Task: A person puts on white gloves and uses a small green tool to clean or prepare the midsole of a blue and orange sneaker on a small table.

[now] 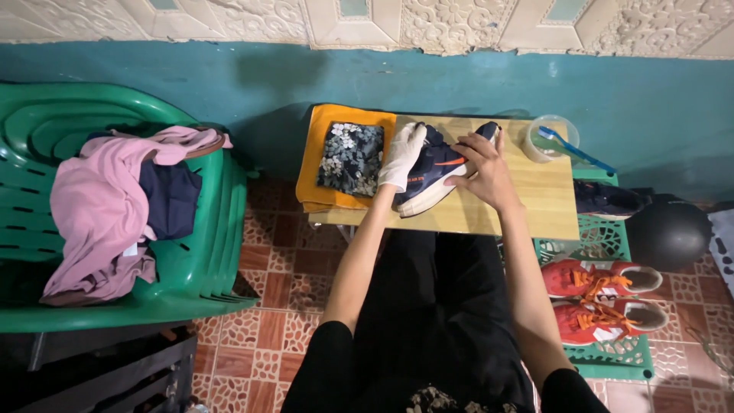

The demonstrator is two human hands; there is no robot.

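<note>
Navy sneaker [434,170], orange stripe, white sole, tilted on its side on the wooden table [535,206]. My left hand [403,157], in a white glove, is cupped around its heel end; my right hand [482,170], bare, presses fingers flat on the toe end, loosely closed. Left of my grip: floral cloth [350,157] on orange towel [315,164]. Right of it: plastic cup [544,144] with blue toothbrush [575,149]. Risk, as I judge it: a right elbow swing could tip the cup.
</note>
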